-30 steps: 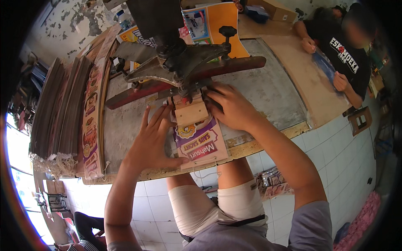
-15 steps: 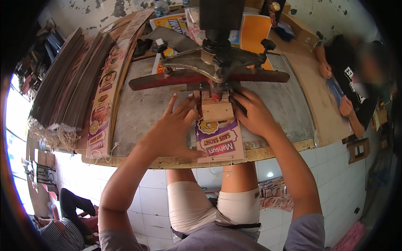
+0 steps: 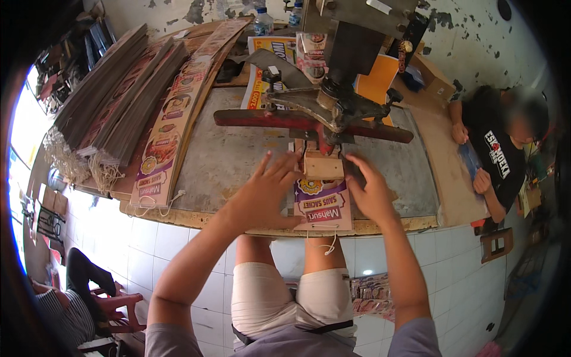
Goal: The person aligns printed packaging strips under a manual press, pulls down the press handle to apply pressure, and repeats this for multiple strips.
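A printed pink-and-purple cardboard strip (image 3: 324, 205) with a string at its near end lies under a pale wooden block (image 3: 324, 165). The block sits directly below the red cross-bar (image 3: 253, 121) of a metal press. On the strip's left, my left hand (image 3: 259, 196) is open with fingers spread. Its thumb reaches the strip's near left edge, and its fingertips are close to the block's left side. My right hand (image 3: 373, 190) is open at the right of the strip, fingers apart and pointing away from me. The strip's far part is hidden under the block and press.
Stacked cardboard strips (image 3: 98, 98) with strings fill the table's left side, beside one long printed strip (image 3: 157, 152). Bottles (image 3: 263, 22) and printed sheets are behind the press. Another person (image 3: 496, 143) sits at the right, holding something blue; someone else sits at lower left.
My right hand has drawn back toward me from the block, its fingers spreading. My left hand stays beside the strip. The whole view has shifted and turned slightly.
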A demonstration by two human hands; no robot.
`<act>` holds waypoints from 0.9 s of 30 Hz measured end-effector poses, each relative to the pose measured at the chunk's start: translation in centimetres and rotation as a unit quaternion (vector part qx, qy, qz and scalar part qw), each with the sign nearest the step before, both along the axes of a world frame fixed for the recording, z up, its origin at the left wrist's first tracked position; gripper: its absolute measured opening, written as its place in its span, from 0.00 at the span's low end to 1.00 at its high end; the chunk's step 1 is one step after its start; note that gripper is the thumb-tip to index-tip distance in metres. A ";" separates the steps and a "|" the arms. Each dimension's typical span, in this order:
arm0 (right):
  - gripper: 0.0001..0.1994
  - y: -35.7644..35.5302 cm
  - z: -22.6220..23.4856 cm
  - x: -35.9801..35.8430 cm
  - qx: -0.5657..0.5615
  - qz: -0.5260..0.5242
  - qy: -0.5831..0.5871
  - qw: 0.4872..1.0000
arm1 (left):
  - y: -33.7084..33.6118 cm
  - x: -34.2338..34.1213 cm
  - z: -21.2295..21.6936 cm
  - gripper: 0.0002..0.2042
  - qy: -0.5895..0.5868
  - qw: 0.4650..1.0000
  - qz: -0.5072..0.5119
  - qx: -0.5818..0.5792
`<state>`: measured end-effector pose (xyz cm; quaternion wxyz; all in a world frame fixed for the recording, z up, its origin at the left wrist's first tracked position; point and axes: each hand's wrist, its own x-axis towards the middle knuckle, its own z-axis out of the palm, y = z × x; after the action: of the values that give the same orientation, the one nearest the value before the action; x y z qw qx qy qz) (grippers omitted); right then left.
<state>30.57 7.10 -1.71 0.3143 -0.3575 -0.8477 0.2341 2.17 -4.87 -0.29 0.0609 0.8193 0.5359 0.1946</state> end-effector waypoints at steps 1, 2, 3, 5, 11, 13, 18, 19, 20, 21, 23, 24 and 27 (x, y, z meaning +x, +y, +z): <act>0.27 -1.3 0.1 -0.3 -0.028 -0.007 0.024 0.999 | -0.7 0.5 -0.1 0.42 -0.029 1.000 0.000 -0.003; 0.28 -2.4 0.0 -0.4 -0.031 0.008 0.050 0.998 | -1.2 1.1 -0.4 0.41 -0.057 0.998 0.006 -0.001; 0.29 -3.0 -0.1 -0.8 -0.033 0.001 0.057 0.998 | -1.6 1.8 -0.8 0.39 -0.085 0.996 0.012 0.000; 0.29 -3.6 -0.6 -1.5 -0.036 -0.013 0.071 0.997 | -2.3 2.9 -1.4 0.36 -0.105 0.994 0.027 0.022; 0.32 -5.4 0.2 -0.1 -0.029 0.007 0.071 0.997 | -6.8 5.3 -1.6 0.33 -0.125 0.988 0.043 0.074; 0.31 -7.9 0.8 1.8 -0.011 0.028 0.048 0.998 | -10.2 6.7 -1.4 0.34 -0.163 0.984 0.040 0.067; 0.30 -10.7 0.5 11.1 0.005 -0.068 0.072 0.995 | -16.1 4.5 -3.3 0.34 -0.191 0.977 0.079 0.056; 0.30 -9.9 -0.3 13.6 0.022 -0.124 0.079 0.989 | -17.4 3.2 -4.3 0.33 -0.185 0.974 0.117 0.064; 0.28 -8.3 -0.7 16.3 0.023 -0.183 0.073 0.980 | -18.2 1.9 -5.6 0.32 -0.169 0.967 0.167 0.088; 0.27 -6.0 -0.9 19.0 0.024 -0.240 0.067 0.968 | -18.9 0.5 -6.9 0.31 -0.151 0.958 0.217 0.113; 0.25 -1.2 -1.4 24.1 0.083 -0.303 0.058 0.948 | -19.5 -1.8 -8.9 0.31 -0.067 0.933 0.304 0.181; 0.25 1.2 -2.0 27.1 0.119 -0.328 0.039 0.936 | -19.3 -2.9 -9.8 0.33 -0.044 0.922 0.325 0.204; 0.27 6.3 -4.1 34.3 0.133 -0.393 0.014 0.910 | -18.3 -4.9 -12.2 0.37 -0.028 0.917 0.349 0.189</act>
<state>64.87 13.44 -5.81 0.4376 -0.6133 -0.6573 -0.0185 -2.78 -23.22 -12.52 -0.1523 0.5704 0.7391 0.3243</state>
